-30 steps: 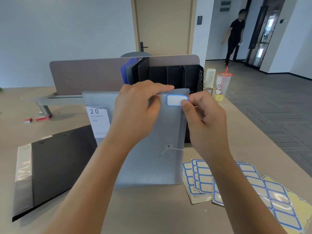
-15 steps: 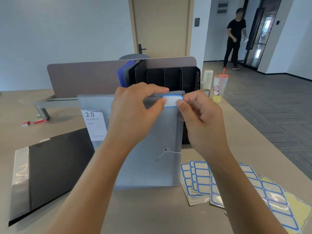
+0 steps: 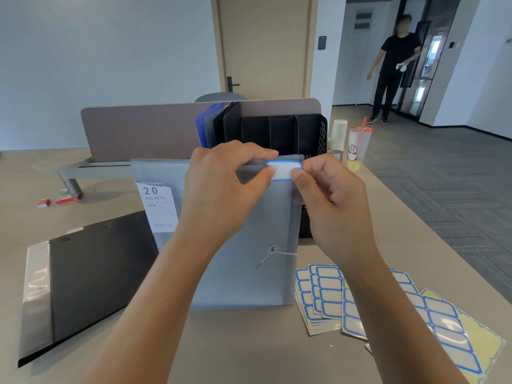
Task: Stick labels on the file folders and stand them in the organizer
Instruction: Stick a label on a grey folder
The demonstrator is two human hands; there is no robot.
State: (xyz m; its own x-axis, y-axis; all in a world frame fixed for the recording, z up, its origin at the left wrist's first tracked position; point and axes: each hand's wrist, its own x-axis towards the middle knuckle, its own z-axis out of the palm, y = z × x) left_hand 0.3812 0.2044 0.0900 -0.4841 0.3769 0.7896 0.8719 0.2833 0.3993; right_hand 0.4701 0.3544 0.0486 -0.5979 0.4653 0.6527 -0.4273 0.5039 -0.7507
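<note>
The left hand [image 3: 221,189] is pinching the grey folder's [image 3: 243,245] top edge, thumb on the label [image 3: 284,170]. The right hand [image 3: 329,206] is pinching the label's other end, pressing it onto the folder standing on the table [image 3: 249,345].

Grey file folder [image 3: 243,245] — upright on the desk, string clasp low at its right edge. White label [image 3: 284,171], blue border — at its top right corner. Black mesh organizer [image 3: 279,131] behind, blue and dark folders [image 3: 203,128] standing at its left end. Label sheets [image 3: 327,295] fanned to the right.

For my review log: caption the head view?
Both hands press a blue-bordered label onto the grey folder's top edge.
</note>
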